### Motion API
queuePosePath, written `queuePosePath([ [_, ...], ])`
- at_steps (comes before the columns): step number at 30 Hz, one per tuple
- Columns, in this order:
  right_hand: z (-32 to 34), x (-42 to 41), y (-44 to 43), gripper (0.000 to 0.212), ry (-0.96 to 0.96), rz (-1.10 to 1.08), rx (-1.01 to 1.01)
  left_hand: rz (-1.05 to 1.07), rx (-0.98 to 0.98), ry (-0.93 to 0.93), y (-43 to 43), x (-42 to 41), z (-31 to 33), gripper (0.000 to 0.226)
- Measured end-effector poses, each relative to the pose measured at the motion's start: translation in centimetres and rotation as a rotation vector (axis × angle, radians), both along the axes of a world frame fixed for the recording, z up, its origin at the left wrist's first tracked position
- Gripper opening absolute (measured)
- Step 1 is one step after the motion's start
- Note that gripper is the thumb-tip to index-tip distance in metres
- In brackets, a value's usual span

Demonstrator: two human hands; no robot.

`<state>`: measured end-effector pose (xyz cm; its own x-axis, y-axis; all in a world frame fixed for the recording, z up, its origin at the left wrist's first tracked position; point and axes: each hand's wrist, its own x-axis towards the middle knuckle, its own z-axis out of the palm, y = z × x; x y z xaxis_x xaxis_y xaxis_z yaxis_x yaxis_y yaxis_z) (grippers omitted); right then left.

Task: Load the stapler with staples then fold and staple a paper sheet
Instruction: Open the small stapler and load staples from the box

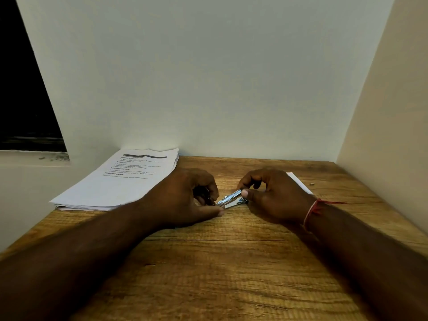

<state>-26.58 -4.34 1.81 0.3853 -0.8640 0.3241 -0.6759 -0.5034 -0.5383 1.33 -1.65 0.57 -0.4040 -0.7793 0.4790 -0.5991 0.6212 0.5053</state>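
A paper stack (120, 181) is kept at the table's (231, 274) left edge, clear of the work. The left hand (183, 200) is curled round the rear of the stapler (230, 199), likely to steady it at mid-table, while its raised top is pinched by the right hand (275, 198), apparently for loading; a sheet (298, 181) is left just behind
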Motion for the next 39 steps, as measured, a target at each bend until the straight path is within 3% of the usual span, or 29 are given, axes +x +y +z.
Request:
queuePosePath([
  [8, -0.2, -0.3, -0.2, 0.007, 0.158, -0.065, -0.061, 0.06, 0.1, -0.055, 0.2, 0.0, 0.6, 0.034],
  [14, -0.4, 0.0, -0.4, 0.019, 0.151, -0.069, -0.084, 0.058, 0.103, -0.007, 0.3, -0.2, 0.3, 0.036],
  [20, -1.1, 2.2, 0.3, 0.008, 0.054, -0.014, -0.11, 0.063, 0.062, -0.003, 0.2, -0.6, 0.1, 0.036],
  [30, -1.1, 3.9, 1.0, 0.011, 0.048, -0.191, -0.043, 0.076, 0.002, 0.008, 0.2, -1.4, -0.2, 0.031],
  [35, -1.1, 4.3, 1.5, 0.017, -0.096, -0.187, 0.12, 0.075, -0.006, 0.012, 0.3, -1.4, -0.3, 0.031],
  [39, -1.2, 4.5, 1.8, 0.018, -0.18, -0.175, 0.121, 0.064, -0.003, 0.02, 0.2, -1.3, -0.4, 0.03],
])
